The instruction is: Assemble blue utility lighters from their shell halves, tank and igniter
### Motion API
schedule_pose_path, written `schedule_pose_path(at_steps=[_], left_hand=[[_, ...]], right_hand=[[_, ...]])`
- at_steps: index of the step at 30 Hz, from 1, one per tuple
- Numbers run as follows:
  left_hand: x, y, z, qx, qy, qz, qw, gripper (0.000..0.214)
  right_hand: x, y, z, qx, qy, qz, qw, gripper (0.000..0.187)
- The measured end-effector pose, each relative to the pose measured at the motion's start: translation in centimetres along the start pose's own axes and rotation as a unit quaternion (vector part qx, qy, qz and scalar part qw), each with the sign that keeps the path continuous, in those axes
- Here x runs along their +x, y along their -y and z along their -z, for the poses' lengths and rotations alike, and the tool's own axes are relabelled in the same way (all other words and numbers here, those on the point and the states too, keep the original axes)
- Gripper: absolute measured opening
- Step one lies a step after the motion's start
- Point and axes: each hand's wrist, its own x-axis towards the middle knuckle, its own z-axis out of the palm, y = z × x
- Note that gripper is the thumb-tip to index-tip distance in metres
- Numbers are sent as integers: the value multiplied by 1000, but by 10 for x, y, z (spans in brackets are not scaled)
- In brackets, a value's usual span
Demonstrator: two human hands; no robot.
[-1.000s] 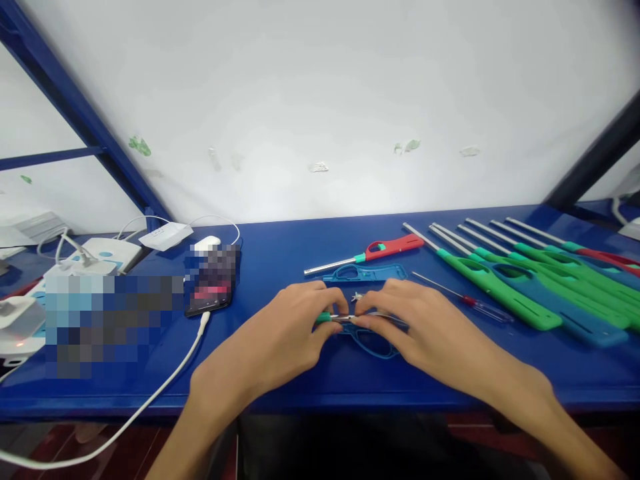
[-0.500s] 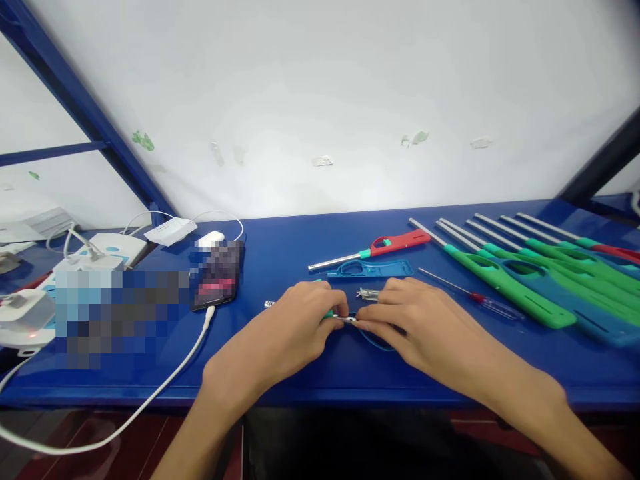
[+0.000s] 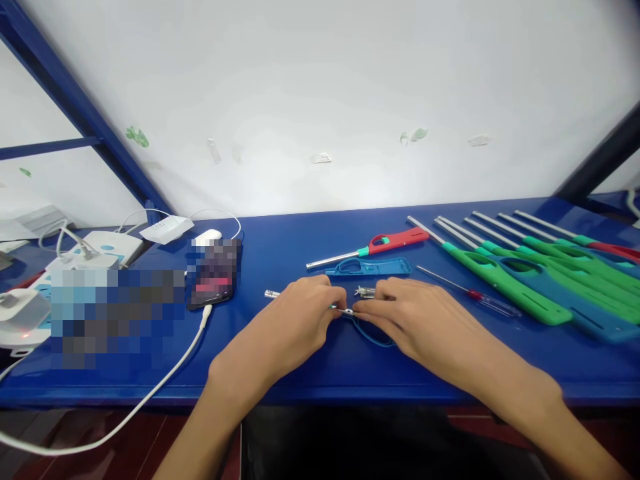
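My left hand (image 3: 305,317) is closed round the barrel of an opened stick lighter, whose slotted metal tip (image 3: 271,293) sticks out past the knuckles. Thumb and fingertips meet at a thin pale part (image 3: 344,311) between the two hands. From the other side, my right hand (image 3: 407,310) reaches the same spot with its fingers pinched together; what they grip is mostly hidden. Under the right hand shows the blue handle edge (image 3: 373,340) of the lighter. A small metal piece (image 3: 366,292) pokes out beside the right fingers. Just beyond lies a loose blue handle half (image 3: 370,268).
A red stick lighter (image 3: 400,241) lies behind the handle half. To the right are a clear-handled screwdriver (image 3: 493,305) and several green, blue and red lighters (image 3: 505,283). At left lie a phone (image 3: 215,273) on a white cable (image 3: 187,353) and a power strip (image 3: 105,247).
Both hands stay at the same joint, with the fingertips shifted slightly upward. The left hand has turned a little, hiding the teal collar. The view has drifted slightly.
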Motion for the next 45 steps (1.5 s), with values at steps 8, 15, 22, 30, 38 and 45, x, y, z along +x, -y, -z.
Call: schedule_pose_path(at_steps=[8, 15, 22, 30, 38, 45], left_hand=[[-1, 0, -5, 3, -19, 17, 1000, 31], [-1, -1, -8, 6, -26, 24, 999, 33], [-4, -1, -8, 16, -25, 16, 999, 33], [0, -8, -11, 30, -9, -14, 999, 38], [1, -17, -14, 74, 11, -14, 997, 39], [1, -17, -18, 98, 8, -3, 995, 37]], right_hand=[[1, 2, 2, -11, 15, 0, 1000, 22], [1, 3, 1, -21, 9, 3, 1000, 21], [-3, 2, -3, -13, -33, 12, 999, 23], [-21, 1, -17, 21, -72, -8, 997, 28], [-27, 0, -17, 32, -68, -27, 997, 26], [-29, -1, -17, 86, -80, -48, 992, 33]])
